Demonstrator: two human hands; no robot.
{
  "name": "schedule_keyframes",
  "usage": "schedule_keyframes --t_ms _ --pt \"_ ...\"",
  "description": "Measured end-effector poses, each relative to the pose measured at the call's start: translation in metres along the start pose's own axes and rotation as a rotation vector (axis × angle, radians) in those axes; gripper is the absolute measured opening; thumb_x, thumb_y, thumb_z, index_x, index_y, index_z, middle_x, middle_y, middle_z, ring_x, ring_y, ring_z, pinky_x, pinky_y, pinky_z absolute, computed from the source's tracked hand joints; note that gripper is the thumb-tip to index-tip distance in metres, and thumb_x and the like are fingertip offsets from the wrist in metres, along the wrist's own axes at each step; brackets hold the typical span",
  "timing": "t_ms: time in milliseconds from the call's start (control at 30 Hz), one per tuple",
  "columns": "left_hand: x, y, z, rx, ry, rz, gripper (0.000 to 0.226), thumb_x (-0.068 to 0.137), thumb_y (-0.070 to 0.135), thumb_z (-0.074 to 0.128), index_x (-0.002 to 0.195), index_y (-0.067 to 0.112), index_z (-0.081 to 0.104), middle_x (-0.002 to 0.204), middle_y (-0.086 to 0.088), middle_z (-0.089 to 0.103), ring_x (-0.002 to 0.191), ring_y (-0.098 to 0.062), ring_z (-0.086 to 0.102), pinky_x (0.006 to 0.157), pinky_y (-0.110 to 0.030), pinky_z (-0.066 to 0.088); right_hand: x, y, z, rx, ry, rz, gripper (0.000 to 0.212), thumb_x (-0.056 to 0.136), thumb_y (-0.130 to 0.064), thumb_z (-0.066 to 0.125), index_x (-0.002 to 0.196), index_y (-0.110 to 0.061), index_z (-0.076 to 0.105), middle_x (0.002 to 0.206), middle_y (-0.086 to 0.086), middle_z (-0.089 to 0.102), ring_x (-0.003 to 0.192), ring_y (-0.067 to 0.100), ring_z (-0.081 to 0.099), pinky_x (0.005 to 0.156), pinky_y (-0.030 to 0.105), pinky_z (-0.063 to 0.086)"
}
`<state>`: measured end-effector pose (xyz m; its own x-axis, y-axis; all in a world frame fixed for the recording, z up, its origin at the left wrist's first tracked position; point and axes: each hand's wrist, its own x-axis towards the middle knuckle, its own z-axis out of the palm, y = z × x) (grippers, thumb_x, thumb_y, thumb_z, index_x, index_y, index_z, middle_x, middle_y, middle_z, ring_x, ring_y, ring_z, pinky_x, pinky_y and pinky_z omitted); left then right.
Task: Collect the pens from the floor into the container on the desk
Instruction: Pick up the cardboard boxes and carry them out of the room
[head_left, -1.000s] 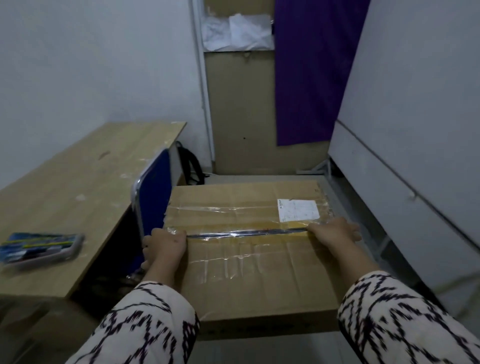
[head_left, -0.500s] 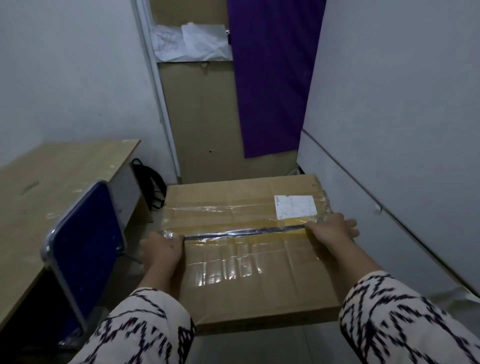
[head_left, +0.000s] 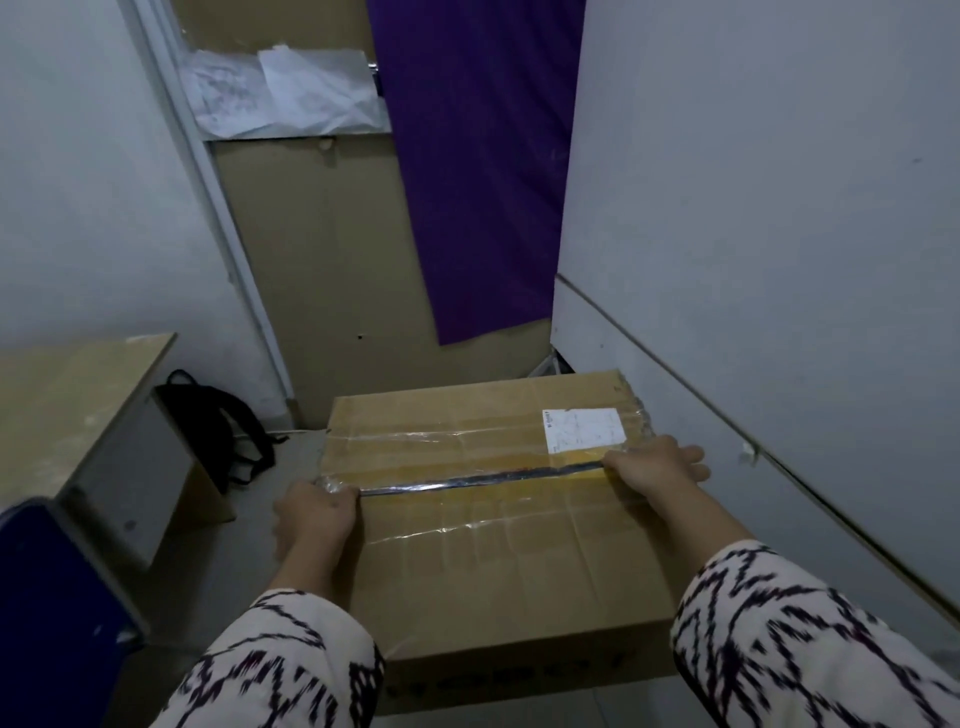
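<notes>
Box: taped cardboard box (head_left: 498, 530) held flat between both hands; its taped seam runs left to right
Left hand (head_left: 314, 514): fingers curl over the box's left edge at the seam
Right hand (head_left: 652, 465): fingers lie spread over the right edge, grasping it
Desk (head_left: 67, 395): far left, beside the box; left hand nearer
Pens, container: neither in view; whereabouts unknown

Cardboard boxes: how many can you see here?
1: the cardboard box held between the left hand and right hand. Others may sit out of view.
</notes>
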<state>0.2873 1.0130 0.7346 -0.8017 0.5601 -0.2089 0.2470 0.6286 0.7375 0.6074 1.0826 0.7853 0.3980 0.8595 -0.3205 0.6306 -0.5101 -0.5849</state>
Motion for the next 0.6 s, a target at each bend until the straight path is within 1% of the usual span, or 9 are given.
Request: schedule_keyframes --t_ms 133,200,300,367,500,600 --pt "0.053 0.05 0.022 -0.018 0.002 0.046 0.041 0.079 0.037 0.065 0.105 0.005 0.061 0.111 -0.021 0.061 0.096 -0.041 0.059 0.082 -0.046 0.052 0.045 -0.045 0.012 0.029 0.021 0.018 0.072 0.073 -0.04 0.067 0.129 -0.007 0.036 0.133 0.019 0.029 0.121 0.036 0.031 0.095 0.04 0.039" --pt "0.082 0.074 0.037 -0.029 0.002 0.06 0.037 0.08 0.035 0.063 0.103 0.006 0.063 0.112 -0.02 0.062 0.096 -0.04 0.06 0.083 -0.044 0.052 0.071 -0.065 0.019 0.044 0.032 0.019 0.073 0.073 -0.042 0.067 0.13 -0.007 0.036 0.133 0.019 0.03 0.122 0.036 0.031 0.093 0.04 0.04" --pt "0.118 0.104 0.062 -0.029 -0.001 0.086 0.033 0.078 0.033 0.062 0.101 0.009 0.067 0.113 -0.019 0.064 0.098 -0.041 0.061 0.089 -0.048 0.052 0.111 -0.089 0.027 0.075 0.029 0.022 0.077 0.074 -0.042 0.069 0.133 -0.006 0.034 0.137 0.019 0.028 0.126 0.036 0.03 0.096 0.04 0.04" --pt "0.136 0.118 0.079 -0.041 -0.012 0.094 0.031 0.079 0.03 0.062 0.101 0.009 0.067 0.111 -0.019 0.065 0.098 -0.042 0.061 0.087 -0.047 0.052 0.135 -0.101 0.03 0.058 0.022 0.022 0.078 0.075 -0.042 0.069 0.134 -0.006 0.034 0.138 0.02 0.027 0.128 0.036 0.03 0.098 0.04 0.04" --pt "0.183 0.152 0.13 0.008 -0.044 0.078 0.032 0.084 0.031 0.057 0.103 0.005 0.065 0.109 -0.02 0.064 0.094 -0.04 0.061 0.081 -0.042 0.052 0.214 -0.139 0.04 0.003 0.016 0.031 0.074 0.075 -0.041 0.067 0.133 -0.005 0.038 0.138 0.021 0.032 0.127 0.036 0.032 0.097 0.037 0.04" --pt "0.215 0.181 0.169 0.037 -0.065 0.029 0.033 0.085 0.029 0.054 0.105 0.004 0.063 0.112 -0.022 0.061 0.096 -0.043 0.06 0.084 -0.046 0.052 0.274 -0.165 0.046 -0.052 -0.013 0.035 0.07 0.075 -0.041 0.064 0.132 -0.006 0.042 0.137 0.021 0.037 0.128 0.036 0.032 0.098 0.037 0.039"
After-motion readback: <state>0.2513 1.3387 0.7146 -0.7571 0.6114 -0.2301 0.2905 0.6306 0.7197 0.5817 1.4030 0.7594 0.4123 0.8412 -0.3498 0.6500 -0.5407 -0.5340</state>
